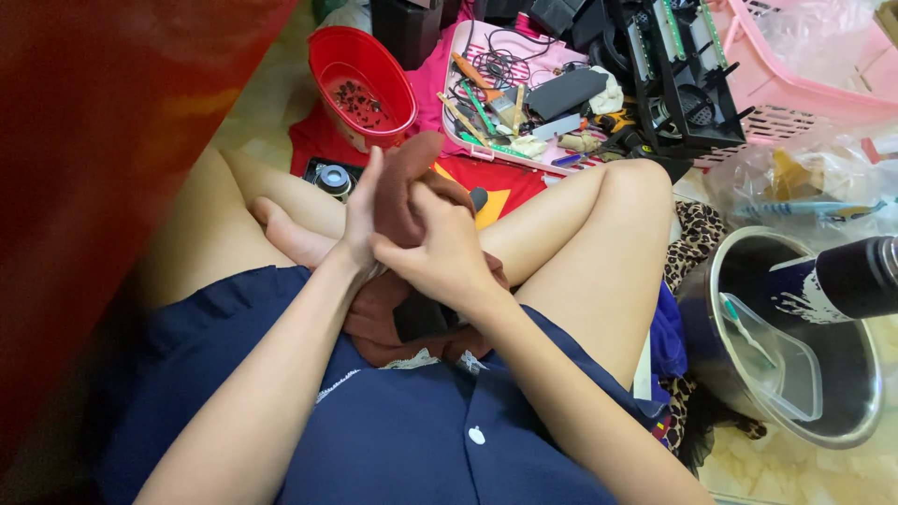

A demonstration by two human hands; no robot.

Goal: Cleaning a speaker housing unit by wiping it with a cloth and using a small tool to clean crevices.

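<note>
A red curtain (103, 187) fills the left edge. Beside it, a red plastic basin (372, 84) with dark bits inside sits on the floor, above a small round lens-like part (331, 178). At centre, over the person's crossed legs, the left hand (360, 210) presses flat against a brown cloth (404, 192), fingers extended along its side, while the right hand (440, 252) is clenched around the cloth's lower bunch. Beyond lies a pink tray (468, 140) of tools and cables, then a pink basket (795, 93). At right, a steel pot (865, 411) holds a clear plastic container (781, 360).
</note>
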